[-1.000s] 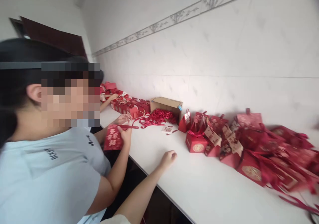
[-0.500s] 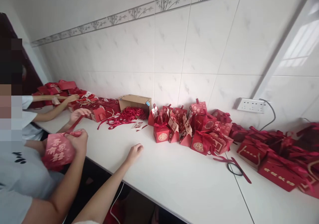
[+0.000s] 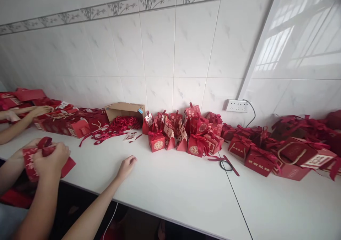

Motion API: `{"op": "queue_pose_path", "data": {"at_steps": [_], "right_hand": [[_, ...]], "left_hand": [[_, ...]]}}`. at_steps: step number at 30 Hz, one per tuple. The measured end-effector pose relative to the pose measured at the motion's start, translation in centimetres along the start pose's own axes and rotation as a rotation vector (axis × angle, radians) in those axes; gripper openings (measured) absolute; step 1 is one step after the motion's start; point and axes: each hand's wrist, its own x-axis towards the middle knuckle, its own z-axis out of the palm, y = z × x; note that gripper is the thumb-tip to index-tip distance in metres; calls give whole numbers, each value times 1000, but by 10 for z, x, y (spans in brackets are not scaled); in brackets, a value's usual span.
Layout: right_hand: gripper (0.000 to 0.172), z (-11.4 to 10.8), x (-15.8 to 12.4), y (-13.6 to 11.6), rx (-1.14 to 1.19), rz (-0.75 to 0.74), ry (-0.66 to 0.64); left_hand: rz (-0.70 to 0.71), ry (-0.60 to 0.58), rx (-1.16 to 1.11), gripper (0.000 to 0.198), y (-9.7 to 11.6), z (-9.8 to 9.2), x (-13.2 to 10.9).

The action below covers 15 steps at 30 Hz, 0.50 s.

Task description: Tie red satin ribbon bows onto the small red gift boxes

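My left hand [image 3: 127, 167] rests on the white table [image 3: 165, 183], its fingers curled together with nothing visible in them. It touches only the tabletop. Beyond it to the right stands a group of small red gift boxes [image 3: 158, 143] with ribbons and gold print. A pile of loose red ribbons [image 3: 114, 128] spills from a cardboard box [image 3: 125, 107] behind my hand, beside a small printed card [image 3: 130, 136]. My right hand is out of view.
At the left, another person's hands [image 3: 52, 160] hold a red box and ribbon; farther back, more hands [image 3: 39, 111] reach over red boxes. Ribbon strips and a black ring [image 3: 226, 165] lie by the table seam. More boxes [image 3: 258, 160] crowd the right, below a power strip [image 3: 237, 106].
The view has turned right, showing more boxes there. My left hand stays on the table with curled fingers. The neighbouring person's hands have come together over the red box.
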Motion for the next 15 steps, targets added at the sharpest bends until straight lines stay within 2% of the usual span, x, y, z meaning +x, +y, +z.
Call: {"op": "queue_pose_path", "data": {"at_steps": [2, 4, 10, 15], "right_hand": [[24, 23, 4, 6, 38, -38, -23], [25, 35, 6, 11, 50, -65, -7], [33, 38, 5, 17, 46, -124, 60], [41, 55, 14, 16, 22, -125, 45]], "left_hand": [[-10, -2, 3, 24, 1, 1, -1], [-15, -8, -3, 24, 2, 2, -1], [-26, -21, -81, 22, 4, 3, -2], [0, -40, -168, 24, 0, 4, -1]]}}
